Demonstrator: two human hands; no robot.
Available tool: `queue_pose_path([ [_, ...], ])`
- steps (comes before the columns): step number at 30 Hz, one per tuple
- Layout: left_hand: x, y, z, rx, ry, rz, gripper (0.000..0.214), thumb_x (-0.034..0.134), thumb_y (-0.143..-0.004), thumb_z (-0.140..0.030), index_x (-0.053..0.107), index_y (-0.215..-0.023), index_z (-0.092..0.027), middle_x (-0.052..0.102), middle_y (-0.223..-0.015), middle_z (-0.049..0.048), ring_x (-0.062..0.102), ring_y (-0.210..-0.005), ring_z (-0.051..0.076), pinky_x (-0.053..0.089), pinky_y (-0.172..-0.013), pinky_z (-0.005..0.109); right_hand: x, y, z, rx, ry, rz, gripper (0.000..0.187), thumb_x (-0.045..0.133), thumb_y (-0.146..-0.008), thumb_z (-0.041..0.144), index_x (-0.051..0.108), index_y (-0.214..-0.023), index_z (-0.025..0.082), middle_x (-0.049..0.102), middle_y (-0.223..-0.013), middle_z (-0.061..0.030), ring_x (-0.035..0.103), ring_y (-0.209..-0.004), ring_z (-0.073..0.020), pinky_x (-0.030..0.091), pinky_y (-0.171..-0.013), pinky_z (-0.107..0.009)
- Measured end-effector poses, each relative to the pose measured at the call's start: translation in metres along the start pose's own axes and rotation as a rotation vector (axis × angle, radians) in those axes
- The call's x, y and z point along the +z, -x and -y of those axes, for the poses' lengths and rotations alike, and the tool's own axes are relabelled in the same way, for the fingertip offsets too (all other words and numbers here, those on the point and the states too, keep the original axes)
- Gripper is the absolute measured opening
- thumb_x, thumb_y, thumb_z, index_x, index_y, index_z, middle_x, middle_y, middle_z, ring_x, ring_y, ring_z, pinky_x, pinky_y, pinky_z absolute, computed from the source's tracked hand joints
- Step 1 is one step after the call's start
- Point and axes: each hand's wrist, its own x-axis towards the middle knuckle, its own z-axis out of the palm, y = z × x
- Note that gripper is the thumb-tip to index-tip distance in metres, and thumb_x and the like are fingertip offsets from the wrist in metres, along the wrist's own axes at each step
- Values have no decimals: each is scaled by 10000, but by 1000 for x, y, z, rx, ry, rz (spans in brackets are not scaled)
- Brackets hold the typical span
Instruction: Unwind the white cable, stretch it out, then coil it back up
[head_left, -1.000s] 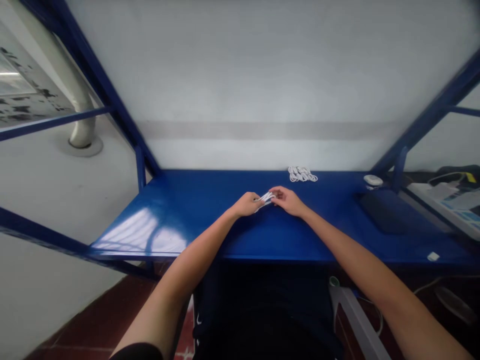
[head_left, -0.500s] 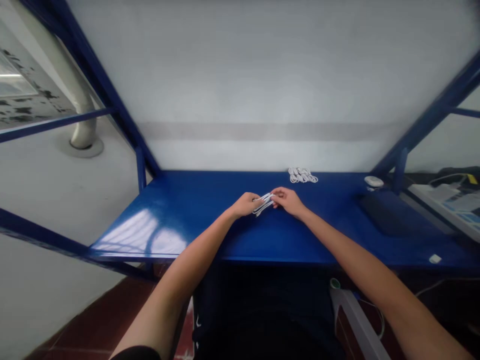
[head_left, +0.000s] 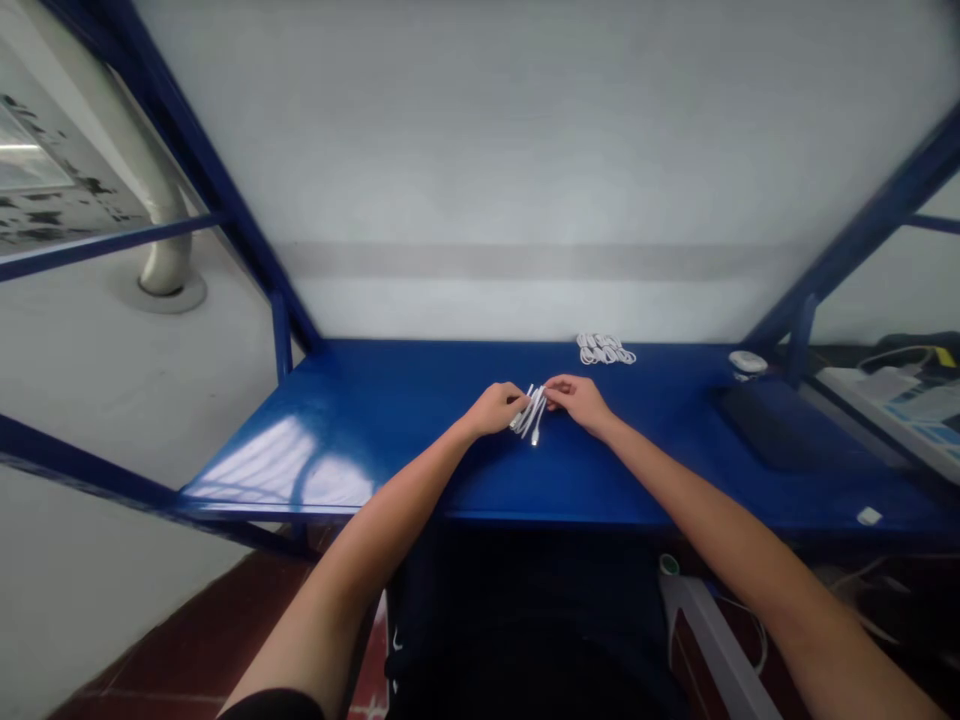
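**A:** You're on the remote feed, right? How far along does it look?

**B:** Yep, just the head cam on my end. Going left to right: left hand (head_left: 496, 409), middle of the frame, has thumb and fingers closed on one side of a white cable (head_left: 532, 408). The cable sits right between the hands, over the blue table (head_left: 405, 385), bunched into several side-by-side lengths. I'd call the gathering mostly done, but a plug end (head_left: 535, 438) pokes out toward the bottom of the frame and I can't spot a tie, so securing looks left to do. Right hand (head_left: 577, 398) is pinching the upper end with its fingertips.

**A:** And past that?

**B:** Coiled cables (head_left: 606, 349), also white, near the back edge, a bit right of center. They look neatly bundled, so I'd count those as finished. No honest number though, they blur together.

**A:** What can't you make out?

**B:** Left to right again: some left-hand fingers are tucked out of sight, and I can't tell if the cable touches the tabletop. The right hand's curled fingers hide each other, so no clue how firm that pinch is. Over on the right, the dark flat thing (head_left: 772, 428) is too murky to name, and the pale clutter (head_left: 892, 405) gets cut off by the frame edge.
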Motion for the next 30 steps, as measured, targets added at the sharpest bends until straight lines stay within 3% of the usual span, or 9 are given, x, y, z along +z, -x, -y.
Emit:
queue_pose_path([
  [6, -1, 0, 1, -44, -24, -7, 365, 467, -846, -339, 611, -577, -138, 554, -551, -3, 472, -539, 109, 331, -546, 238, -4, -1, -2, -77, 163, 8, 284, 724, -691, 426, 679, -802, 168, 665, -688, -20, 612, -608, -152, 545, -610, -311],
  [13, -7, 1, 5, -63, -177, -49, 347, 452, -824, -290, 606, -548, -148, 515, -501, 0, 447, -499, 111, 291, -517, 257, -19, -3, -6, -222, 612, -30, 157, 587, -808, 265, 718, -831, 182, 722, -789, -48, 644, -730, -189, 512, -721, -326],
  [19, -21, 0, 13, -194, -261, -31, 286, 445, -785, -218, 589, -547, -152, 547, -517, 16, 460, -494, 117, 280, -501, 256, -34, -3, -8, -256, 861, -33, 169, 568, -830, 186, 728, -883, 191, 723, -870, -62, 639, -797, -192, 487, -755, -306],
  [26, -45, 5, 11, -441, -316, 7, 329, 462, -811, -265, 617, -541, -162, 644, -559, 70, 566, -527, 148, 388, -554, 243, -51, -5, -5, -134, 1051, -49, 216, 547, -842, 172, 732, -953, 166, 704, -834, -69, 623, -763, -189, 462, -729, -285],
  [30, -65, 7, 26, -555, -394, -14, 340, 488, -816, -330, 639, -557, -170, 684, -635, 102, 597, -579, 173, 395, -573, 253, -57, -5, -6, -76, 1094, -100, 232, 542, -850, 178, 728, -989, 165, 712, -857, -77, 631, -777, -196, 461, -723, -279],
])
